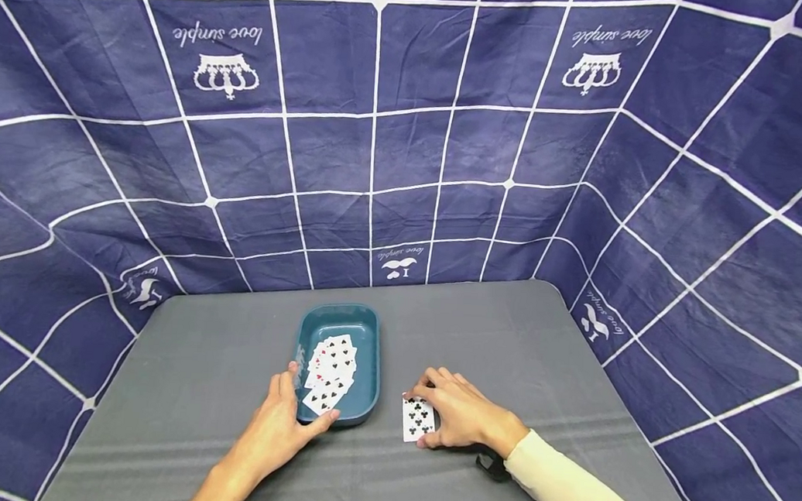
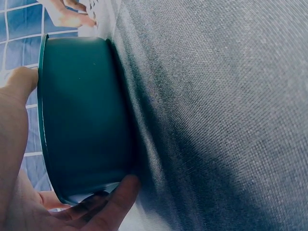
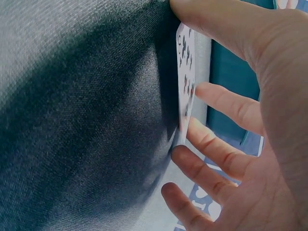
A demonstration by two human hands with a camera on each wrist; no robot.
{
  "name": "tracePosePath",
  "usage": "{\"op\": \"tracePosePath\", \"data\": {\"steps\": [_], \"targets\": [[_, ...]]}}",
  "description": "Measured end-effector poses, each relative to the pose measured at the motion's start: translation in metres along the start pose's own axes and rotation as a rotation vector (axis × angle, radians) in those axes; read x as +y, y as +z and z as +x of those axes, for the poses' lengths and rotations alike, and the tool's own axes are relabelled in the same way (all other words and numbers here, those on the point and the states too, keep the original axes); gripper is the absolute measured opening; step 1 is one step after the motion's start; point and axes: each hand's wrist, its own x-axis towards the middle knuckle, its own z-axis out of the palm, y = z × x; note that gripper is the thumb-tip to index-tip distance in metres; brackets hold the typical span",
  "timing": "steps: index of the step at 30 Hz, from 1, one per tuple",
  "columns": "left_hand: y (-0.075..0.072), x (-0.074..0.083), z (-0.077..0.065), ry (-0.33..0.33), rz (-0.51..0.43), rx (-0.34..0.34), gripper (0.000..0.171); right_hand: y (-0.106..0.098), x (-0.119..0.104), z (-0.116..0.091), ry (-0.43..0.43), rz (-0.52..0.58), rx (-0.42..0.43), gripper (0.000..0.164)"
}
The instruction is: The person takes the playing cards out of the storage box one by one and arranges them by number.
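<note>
A teal tray (image 1: 371, 357) stands on the grey table, with several playing cards (image 1: 334, 362) lying face up and overlapping in it. My left hand (image 1: 284, 421) holds the tray's near left corner, thumb over the near rim and fingers along the left side. In the left wrist view the tray's outer wall (image 2: 82, 110) lies between the thumb and the other fingers. To the right of the tray, my right hand (image 1: 461, 411) grips a clubs playing card (image 1: 417, 421) by its ends, face up. The right wrist view shows this card (image 3: 186, 72) edge-on, close over the cloth, its thumb-side end raised.
Grey cloth covers the table (image 1: 493, 327). A blue curtain (image 1: 324, 152) with white grid lines rises behind it and along both sides. Dark straps (image 1: 493, 465) sit at the wrists.
</note>
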Motion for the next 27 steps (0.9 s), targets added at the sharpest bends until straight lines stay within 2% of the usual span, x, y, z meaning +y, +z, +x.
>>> {"op": "tracePosePath", "data": {"steps": [18,27], "targets": [[0.002,-0.001,0.004,0.016,-0.001,0.005,0.131,-0.007,0.001,0.005,-0.022,-0.022,0.008,0.078],[0.0,-0.001,0.002,0.021,-0.002,0.007,0.133,-0.021,-0.007,0.022,-0.029,-0.028,0.041,0.071]]}}
